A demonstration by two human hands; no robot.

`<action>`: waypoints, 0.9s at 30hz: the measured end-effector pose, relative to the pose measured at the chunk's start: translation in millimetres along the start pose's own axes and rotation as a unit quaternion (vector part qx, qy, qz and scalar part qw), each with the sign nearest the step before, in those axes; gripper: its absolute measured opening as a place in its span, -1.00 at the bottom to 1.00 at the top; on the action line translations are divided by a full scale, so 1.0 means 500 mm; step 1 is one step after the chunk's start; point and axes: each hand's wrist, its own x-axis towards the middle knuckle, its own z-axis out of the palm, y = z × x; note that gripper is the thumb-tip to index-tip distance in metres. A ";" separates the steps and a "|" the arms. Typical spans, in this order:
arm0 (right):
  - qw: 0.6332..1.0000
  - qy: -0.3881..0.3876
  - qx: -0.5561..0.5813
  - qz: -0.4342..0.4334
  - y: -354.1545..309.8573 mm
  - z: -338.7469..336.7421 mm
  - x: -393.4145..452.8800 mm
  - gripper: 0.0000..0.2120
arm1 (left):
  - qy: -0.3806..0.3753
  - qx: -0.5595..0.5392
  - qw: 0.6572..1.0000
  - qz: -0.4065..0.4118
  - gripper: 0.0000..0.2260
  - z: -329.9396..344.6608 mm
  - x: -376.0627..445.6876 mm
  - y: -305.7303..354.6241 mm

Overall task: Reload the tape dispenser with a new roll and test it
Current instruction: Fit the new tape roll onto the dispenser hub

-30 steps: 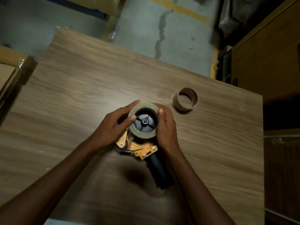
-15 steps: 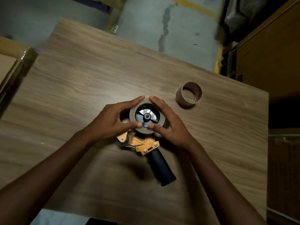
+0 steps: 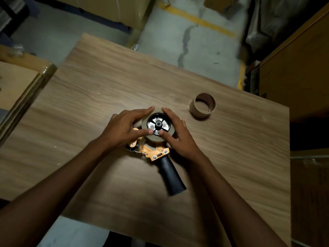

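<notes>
An orange tape dispenser point(image 3: 156, 154) with a black handle point(image 3: 171, 177) lies flat on the wooden table point(image 3: 89, 97). A new roll of clear tape point(image 3: 156, 138) sits on its black spoked hub point(image 3: 158, 124). My left hand point(image 3: 122, 130) wraps the roll's left side, thumb on its near rim. On the right side my right hand point(image 3: 178, 134) does the same, thumb pressing beside the left one. An empty brown cardboard core point(image 3: 203, 106) stands on the table to the right.
Taped cardboard boxes point(image 3: 16, 84) sit off the table's left edge. Large brown cartons point(image 3: 302, 72) stand along the right. Beyond the far edge is a concrete floor with a yellow line point(image 3: 195, 20).
Both hands moved from the roll's sides to pressing it with fingers and thumbs. My head shifted, so the table sits a little lower and farther right in view.
</notes>
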 end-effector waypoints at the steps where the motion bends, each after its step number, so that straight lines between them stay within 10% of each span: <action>1: 1.000 0.014 0.005 -0.002 0.002 0.007 -0.004 -0.32 | 0.017 -0.001 1.000 -0.004 -0.24 0.006 -0.013 -0.002; 10: 0.989 0.119 0.086 0.011 0.007 0.060 -0.041 -0.23 | 0.150 -0.186 0.968 -0.079 -0.21 0.098 -0.175 -0.005; 22: 0.971 0.201 0.128 0.020 -0.010 0.110 -0.069 -0.26 | 0.131 -0.117 0.981 -0.080 -0.04 0.116 -0.175 0.001; 27: 0.963 0.222 0.146 0.037 -0.011 0.118 -0.078 -0.29 | 0.237 -0.146 0.957 -0.080 -0.11 0.131 -0.197 0.007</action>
